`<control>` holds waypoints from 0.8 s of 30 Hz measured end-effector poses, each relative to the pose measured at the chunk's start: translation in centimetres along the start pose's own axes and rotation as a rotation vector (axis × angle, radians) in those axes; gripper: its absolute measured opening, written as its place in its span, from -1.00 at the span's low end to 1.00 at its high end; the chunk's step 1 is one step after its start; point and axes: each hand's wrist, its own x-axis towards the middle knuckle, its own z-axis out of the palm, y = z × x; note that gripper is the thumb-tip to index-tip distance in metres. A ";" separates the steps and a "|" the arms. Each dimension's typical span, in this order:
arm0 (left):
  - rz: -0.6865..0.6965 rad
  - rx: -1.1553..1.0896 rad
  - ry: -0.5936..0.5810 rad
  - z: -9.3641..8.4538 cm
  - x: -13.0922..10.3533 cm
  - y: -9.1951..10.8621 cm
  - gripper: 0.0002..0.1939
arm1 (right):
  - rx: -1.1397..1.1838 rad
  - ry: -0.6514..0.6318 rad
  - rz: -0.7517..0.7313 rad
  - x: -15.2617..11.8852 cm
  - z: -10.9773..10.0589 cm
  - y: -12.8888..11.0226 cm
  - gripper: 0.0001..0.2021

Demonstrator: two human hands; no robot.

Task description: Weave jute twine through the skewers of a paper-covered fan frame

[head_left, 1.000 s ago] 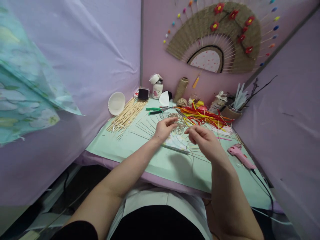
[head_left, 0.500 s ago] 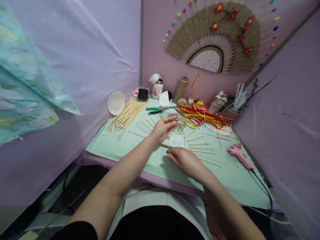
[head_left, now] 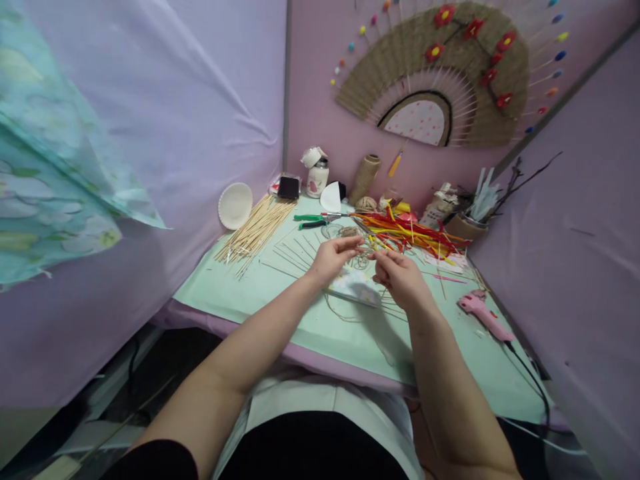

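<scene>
A small half-round fan base [head_left: 357, 288] covered in pale floral cloth lies on the table before me, with thin wooden sticks [head_left: 293, 248] spreading out from it. Over its far edge, my left hand [head_left: 334, 260] has thumb and fingers pressed together on thin brown twine, though the fingers partly hide the grip. Just to its right, my right hand [head_left: 399, 275] pinches the same twine between thumb and forefinger. The fingertips of both hands are close together. A slack loop of twine [head_left: 345, 317] rests on the table at the near side of the base. Coiled twine [head_left: 361, 260] lies behind the hands.
Wooden skewers [head_left: 257, 228] are piled at the left beside a white bowl [head_left: 235, 207]. Green-handled pliers [head_left: 313, 222] and red and yellow pipe cleaners [head_left: 415, 233] lie behind. A corded pink glue gun [head_left: 485, 317] is at the right. A large decorated fan [head_left: 480, 100] hangs on the wall.
My right hand has moved up and away from the near side of the base to beside my left hand. A slack twine loop now shows on the table. The view has shifted slightly.
</scene>
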 end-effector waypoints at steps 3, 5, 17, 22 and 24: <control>0.055 0.192 0.091 0.1 -0.2 0.3 -0.72 | 0.019 -0.063 -0.004 -2.0 0.1 -1.9 -0.64; 0.068 0.233 0.119 0.2 -0.3 0.5 -0.74 | -0.080 -0.143 -0.016 -3.8 0.5 -3.0 -0.65; -0.232 -0.323 0.088 0.1 -0.2 1.6 -0.86 | -0.999 -0.647 -0.174 -11.0 2.8 -1.4 -0.65; -0.202 -0.340 0.038 0.1 -0.3 1.3 -0.74 | -0.786 -0.296 -0.238 -7.2 0.6 -2.2 -0.69; -0.188 -0.324 0.016 0.0 -0.3 1.1 -0.72 | -0.640 -0.002 -0.271 -4.5 0.3 -1.4 -0.67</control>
